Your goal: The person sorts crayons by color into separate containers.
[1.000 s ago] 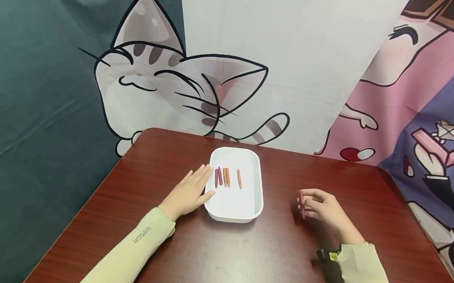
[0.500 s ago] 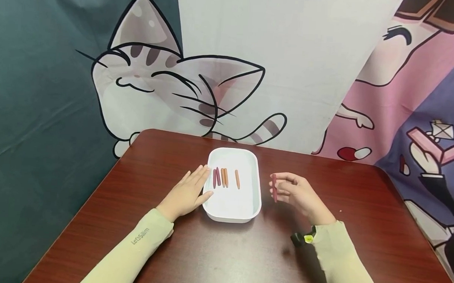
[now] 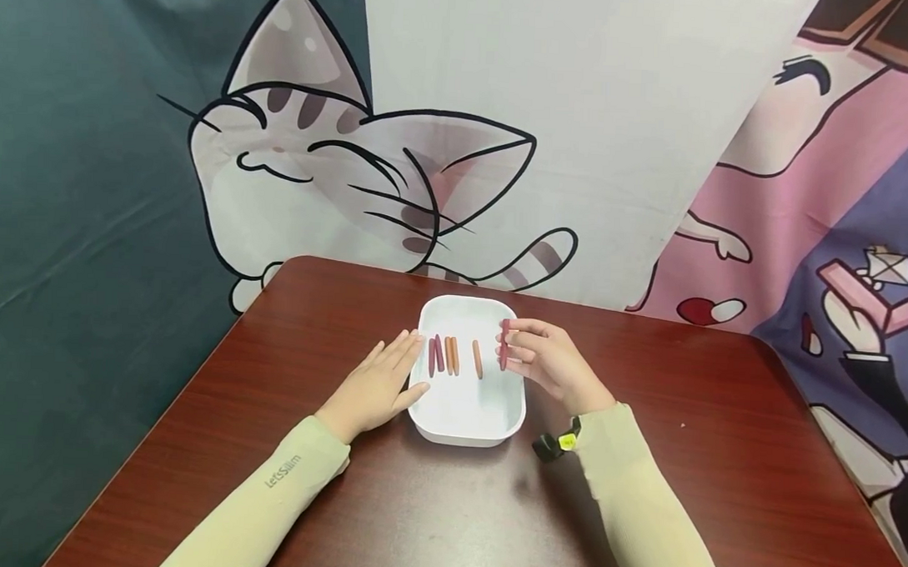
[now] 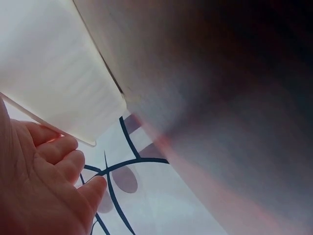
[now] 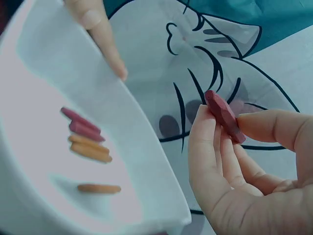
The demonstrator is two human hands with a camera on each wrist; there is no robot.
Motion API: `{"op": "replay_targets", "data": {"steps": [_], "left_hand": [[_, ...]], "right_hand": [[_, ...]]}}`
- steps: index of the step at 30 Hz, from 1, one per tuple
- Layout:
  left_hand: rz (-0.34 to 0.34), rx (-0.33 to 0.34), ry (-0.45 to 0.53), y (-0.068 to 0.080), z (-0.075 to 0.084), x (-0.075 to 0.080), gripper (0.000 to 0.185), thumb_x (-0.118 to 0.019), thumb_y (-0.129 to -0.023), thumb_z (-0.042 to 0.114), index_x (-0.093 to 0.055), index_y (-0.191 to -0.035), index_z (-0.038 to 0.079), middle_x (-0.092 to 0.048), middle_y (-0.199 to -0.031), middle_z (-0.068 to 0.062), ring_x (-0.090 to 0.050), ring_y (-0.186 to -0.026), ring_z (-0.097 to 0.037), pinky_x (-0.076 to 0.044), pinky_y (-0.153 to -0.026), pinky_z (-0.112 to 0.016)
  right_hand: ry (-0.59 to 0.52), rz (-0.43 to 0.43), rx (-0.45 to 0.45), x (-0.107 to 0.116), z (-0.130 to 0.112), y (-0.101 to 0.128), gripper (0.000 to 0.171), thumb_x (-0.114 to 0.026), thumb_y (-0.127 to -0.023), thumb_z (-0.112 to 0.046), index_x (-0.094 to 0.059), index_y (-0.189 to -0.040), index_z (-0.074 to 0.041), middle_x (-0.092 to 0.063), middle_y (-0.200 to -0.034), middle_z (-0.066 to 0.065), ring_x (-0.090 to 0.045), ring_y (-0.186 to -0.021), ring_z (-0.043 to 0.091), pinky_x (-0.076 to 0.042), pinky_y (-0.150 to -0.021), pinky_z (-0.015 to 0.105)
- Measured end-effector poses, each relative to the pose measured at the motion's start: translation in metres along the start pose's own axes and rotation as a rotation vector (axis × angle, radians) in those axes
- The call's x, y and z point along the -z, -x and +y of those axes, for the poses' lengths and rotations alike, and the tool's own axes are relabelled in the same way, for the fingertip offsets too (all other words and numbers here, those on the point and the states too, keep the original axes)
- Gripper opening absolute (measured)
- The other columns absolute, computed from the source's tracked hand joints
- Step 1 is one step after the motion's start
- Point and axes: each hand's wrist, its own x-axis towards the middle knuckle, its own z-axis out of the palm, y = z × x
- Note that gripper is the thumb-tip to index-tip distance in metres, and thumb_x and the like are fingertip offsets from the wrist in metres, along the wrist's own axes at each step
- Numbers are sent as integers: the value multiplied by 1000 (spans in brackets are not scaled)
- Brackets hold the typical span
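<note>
A white tray point(image 3: 464, 417) stands on the table with several crayons in it. Two dark red crayons point(image 5: 83, 125) lie at its left, two orange crayons point(image 5: 90, 148) beside them, and a lone orange crayon point(image 3: 477, 359) lies farther right. My left hand point(image 3: 375, 385) rests with straight fingers against the tray's left rim. Between thumb and fingers, my right hand point(image 3: 552, 362) pinches another dark red crayon point(image 5: 224, 115), held upright over the right side of the tray. The left wrist view catches only the tray's outer wall point(image 4: 54, 73) and my fingers.
The brown wooden table point(image 3: 719, 426) ends at a back edge just behind the tray. A printed cat curtain point(image 3: 299, 203) hangs beyond it. My right wrist wears a black band with a yellow tag point(image 3: 567, 442).
From the table's right side, my right hand has carried the dark red crayon leftward to the tray's right part. My left hand has stayed at the left rim.
</note>
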Motion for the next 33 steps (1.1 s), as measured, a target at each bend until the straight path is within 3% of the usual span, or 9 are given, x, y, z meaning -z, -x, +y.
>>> {"op": "replay_targets", "data": {"steps": [7, 10, 18, 25, 33], "left_hand": [[-2, 8, 6, 0, 0, 1, 77, -45, -104, 52, -26, -160, 2, -25, -166, -12, -18, -155, -28, -17, -124, -50], [-2, 9, 3, 0, -1, 0, 77, -46, -104, 53, -26, -160, 2, -26, -166, -12, -18, -155, -28, -17, -124, -50], [0, 3, 8, -1, 0, -1, 78, -46, -104, 53, -26, -160, 3, -26, -166, -12, -18, -155, -27, -19, -123, -51], [1, 5, 8, -1, -1, -1, 77, -45, -104, 53, -26, -160, 3, -26, -166, -12, -19, -155, -27, -18, -123, -50], [0, 0, 4, -1, 0, -1, 77, -45, -104, 52, -27, -159, 2, -26, -166, -13, -19, -154, -28, -19, -123, -51]], "right_hand": [[-34, 56, -80, -23, -5, -24, 32, -63, -98, -6, -60, -129, 1, -67, -109, 10, -69, -100, 25, -57, -92, 40], [2, 99, -118, -31, -5, -35, 31, -66, -97, -7, -62, -127, -1, -66, -114, 13, -68, -102, 26, -57, -92, 40], [206, 185, -144, -47, 1, -55, 28, -70, -94, -8, -62, -120, -3, -62, -117, 14, -64, -99, 27, -60, -85, 35], [383, 239, -134, -59, 13, -67, 14, -69, -91, -1, -61, -102, 0, -60, -96, 11, -62, -75, 20, -61, -71, 32], [664, 278, -124, -64, 22, -70, 12, -72, -86, 0, -61, -89, 0, -57, -84, 10, -58, -65, 18, -62, -64, 34]]}}
